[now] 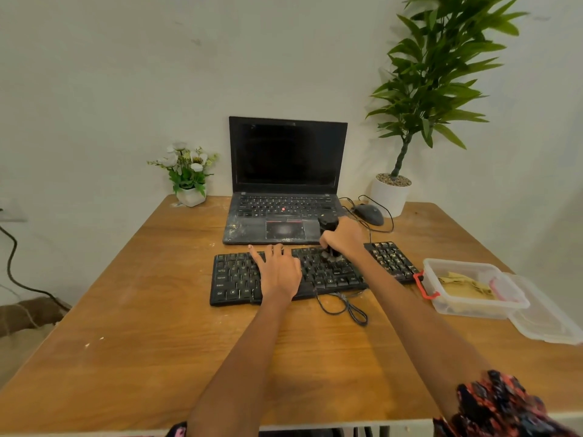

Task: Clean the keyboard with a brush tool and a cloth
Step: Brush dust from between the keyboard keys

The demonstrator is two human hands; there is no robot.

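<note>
A black dusty keyboard lies across the middle of the wooden desk. My left hand rests flat on its left half, fingers spread. My right hand grips a black brush tool held upright, its bristle end pressed on the keys near the keyboard's upper middle. A yellowish cloth lies crumpled inside a clear plastic box at the right of the keyboard.
A dusty open laptop stands behind the keyboard, a wired mouse to its right. The keyboard's cable loops in front. The box lid lies at the desk's right edge. A flower pot and a tall plant stand at the back.
</note>
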